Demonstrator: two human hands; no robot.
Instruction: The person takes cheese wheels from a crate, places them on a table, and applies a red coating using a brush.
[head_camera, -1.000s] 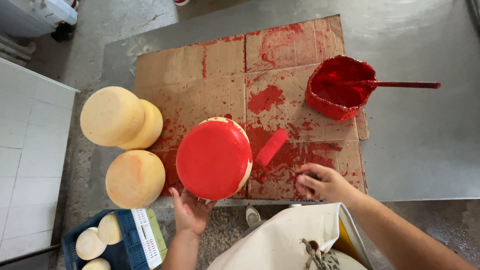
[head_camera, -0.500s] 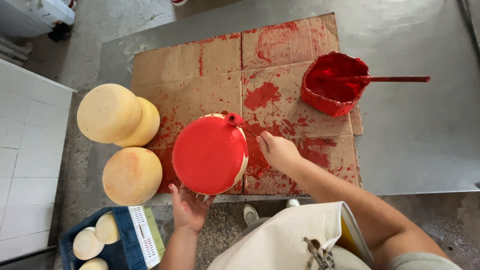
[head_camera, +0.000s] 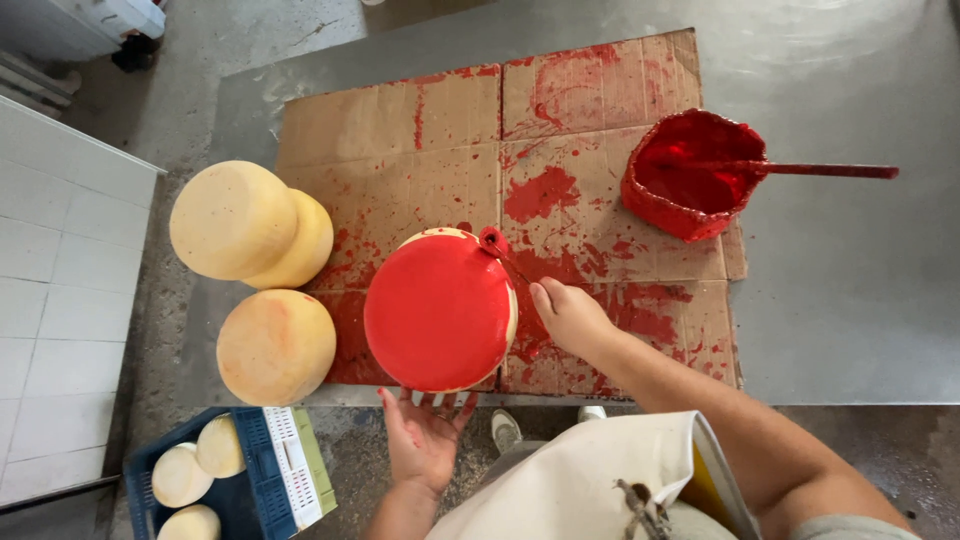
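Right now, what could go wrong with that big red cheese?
The cheese wheel rests on the left hand at the table edge, its top wet with red, so it might slip. The right hand works a small roller at the rim; paint could drip onto the apron.

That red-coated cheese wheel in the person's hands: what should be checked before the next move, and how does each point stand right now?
1. Wheel supported from below: ok. The left hand is spread under the red cheese wheel, fingertips under its near edge.
2. Roller on the wheel: ok. The small paint roller in the right hand touches the wheel's upper right edge.
3. Top face covered: ok, solid red.
4. Side covered: not ok. A pale band shows along the rim.
5. Coating within reach: ok. The red tub sits on the cardboard, a stick resting in it.
6. Underside coated: cannot tell, hidden.
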